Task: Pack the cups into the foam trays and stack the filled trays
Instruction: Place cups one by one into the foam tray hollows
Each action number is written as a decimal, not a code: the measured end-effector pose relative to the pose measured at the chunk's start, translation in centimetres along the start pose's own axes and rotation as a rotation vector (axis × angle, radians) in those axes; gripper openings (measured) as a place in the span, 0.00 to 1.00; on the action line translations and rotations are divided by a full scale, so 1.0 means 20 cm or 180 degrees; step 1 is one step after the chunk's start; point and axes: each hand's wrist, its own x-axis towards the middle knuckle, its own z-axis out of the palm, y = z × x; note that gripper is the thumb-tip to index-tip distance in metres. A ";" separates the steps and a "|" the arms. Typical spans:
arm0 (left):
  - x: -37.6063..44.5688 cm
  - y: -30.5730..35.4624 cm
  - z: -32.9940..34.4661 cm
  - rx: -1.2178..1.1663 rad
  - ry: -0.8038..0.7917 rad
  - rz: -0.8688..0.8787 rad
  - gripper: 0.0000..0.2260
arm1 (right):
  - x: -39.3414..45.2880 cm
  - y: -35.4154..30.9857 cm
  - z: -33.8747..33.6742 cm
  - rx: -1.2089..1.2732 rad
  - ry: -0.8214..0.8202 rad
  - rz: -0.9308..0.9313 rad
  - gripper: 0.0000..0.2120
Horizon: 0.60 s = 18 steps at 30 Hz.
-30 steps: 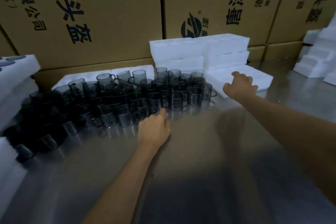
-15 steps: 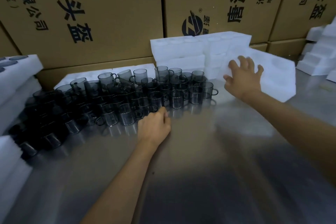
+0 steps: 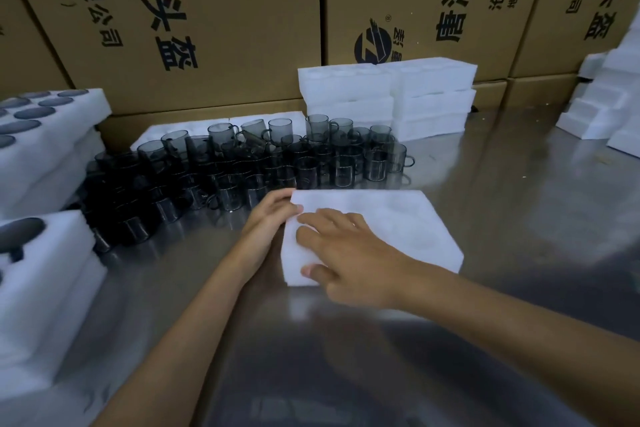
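Observation:
An empty white foam tray [image 3: 398, 229] with round pockets lies flat on the steel table in front of me. My right hand [image 3: 349, 253] grips its near left corner, fingers across the top and thumb on the front face. My left hand [image 3: 273, 215] holds the tray's left edge, fingers curled at its far corner. Just beyond the tray stands a crowd of several smoky grey glass cups [image 3: 242, 163] with handles. On the left, stacked foam trays [image 3: 48, 135] hold cups in their pockets.
Two stacks of empty foam trays [image 3: 384, 97] stand at the back against large cardboard boxes [image 3: 207, 21]. More foam pieces [image 3: 609, 107] are piled at the far right. Another filled tray [image 3: 41, 281] sits at the near left. Bare steel tabletop [image 3: 519, 201] lies right of the tray.
My right hand carried the foam tray from the back right, lifted it, and set it down in front of me. My left hand moved from the table onto the tray's left edge.

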 end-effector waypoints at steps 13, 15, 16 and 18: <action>0.00 -0.02 -0.06 0.0273 0.0747 0.0318 0.06 | 0.56 0.52 -0.10 0.0898 0.1005 0.1607 0.24; 0.00 -0.03 -0.08 0.0275 0.0621 0.0332 0.05 | 0.67 0.67 -0.09 0.0738 0.0920 0.1842 0.28; 0.01 -0.03 -0.08 0.0281 0.0595 0.0369 0.05 | 0.72 0.74 -0.09 0.0683 0.0830 0.1953 0.29; 0.02 -0.05 -0.08 0.0304 0.0599 0.0419 0.04 | 0.80 0.86 -0.07 0.0688 0.0688 0.2123 0.29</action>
